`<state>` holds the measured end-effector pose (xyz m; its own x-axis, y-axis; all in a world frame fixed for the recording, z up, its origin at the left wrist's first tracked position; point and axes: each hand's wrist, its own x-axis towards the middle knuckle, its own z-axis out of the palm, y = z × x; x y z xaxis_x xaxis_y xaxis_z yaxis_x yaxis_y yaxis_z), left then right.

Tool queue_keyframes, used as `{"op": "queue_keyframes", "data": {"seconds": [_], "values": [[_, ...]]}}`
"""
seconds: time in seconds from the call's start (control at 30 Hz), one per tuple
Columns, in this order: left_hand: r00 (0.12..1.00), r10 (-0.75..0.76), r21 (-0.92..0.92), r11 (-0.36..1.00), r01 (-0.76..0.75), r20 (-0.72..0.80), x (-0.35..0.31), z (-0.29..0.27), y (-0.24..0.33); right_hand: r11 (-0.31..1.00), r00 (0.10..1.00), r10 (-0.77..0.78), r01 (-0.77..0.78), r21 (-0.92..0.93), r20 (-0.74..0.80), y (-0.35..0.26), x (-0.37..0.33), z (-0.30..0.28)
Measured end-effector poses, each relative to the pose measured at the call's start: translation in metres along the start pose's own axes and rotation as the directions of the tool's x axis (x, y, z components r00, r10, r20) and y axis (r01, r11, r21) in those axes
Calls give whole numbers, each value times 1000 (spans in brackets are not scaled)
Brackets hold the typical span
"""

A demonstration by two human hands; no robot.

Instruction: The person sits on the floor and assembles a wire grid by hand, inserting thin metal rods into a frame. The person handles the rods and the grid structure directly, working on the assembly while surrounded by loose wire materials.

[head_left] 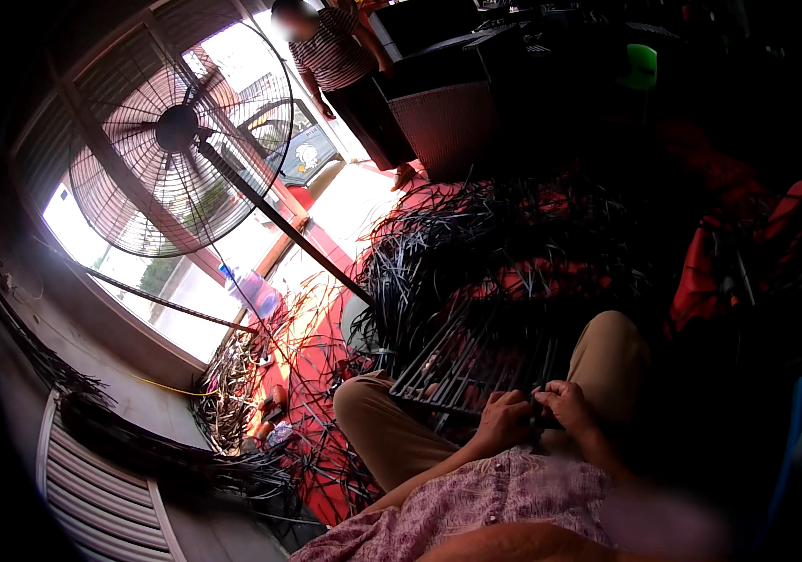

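Note:
Across my lap rests a dark slatted frame (pixel 462 375), with several thin parallel bars or strips running away from me. My left hand (pixel 504 419) lies at its near edge with curled fingers, closed on that edge. Right beside it, my right hand (pixel 565 405) is closed in a pinch near the frame's near right corner. What sits between its fingertips is too dark and small to make out. Both hands almost touch. The lower part of the frame fades into shadow between my knees.
Loose black strips (pixel 410 248) lie heaped on the red floor (pixel 321 375) ahead and to the left. A large stand fan (pixel 177 129) stands at the left by the bright doorway. A person (pixel 340 61) stands beyond it. At the lower left is a slatted metal rack (pixel 101 487).

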<state>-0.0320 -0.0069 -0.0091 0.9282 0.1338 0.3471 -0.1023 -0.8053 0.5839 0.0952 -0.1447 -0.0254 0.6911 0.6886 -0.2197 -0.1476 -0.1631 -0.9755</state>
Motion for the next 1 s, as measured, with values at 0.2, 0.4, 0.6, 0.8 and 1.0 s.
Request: {"op": "queue_keyframes", "data": {"seconds": [0.2, 0.4, 0.6, 0.8, 1.0], "values": [[1000, 24, -27, 999, -24, -5, -1, 7, -6, 999, 1000, 4, -5, 48, 12, 0, -6, -3], [1000, -6, 17, 1000, 5, 30, 1, -8, 12, 999, 999, 50, -50, 13, 4, -16, -13, 0], [999, -24, 2, 1000, 24, 30, 1, -1, 4, 996, 998, 56, -57, 68, 15, -5, -4, 0], [1000, -18, 13, 1000, 18, 19, 5, -3, 7, 991, 998, 53, -55, 122, 17, -21, -10, -1], [999, 32, 24, 999, -31, -4, 13, -3, 5, 998, 999, 54, -54, 19, 5, -27, -9, -4]]}}
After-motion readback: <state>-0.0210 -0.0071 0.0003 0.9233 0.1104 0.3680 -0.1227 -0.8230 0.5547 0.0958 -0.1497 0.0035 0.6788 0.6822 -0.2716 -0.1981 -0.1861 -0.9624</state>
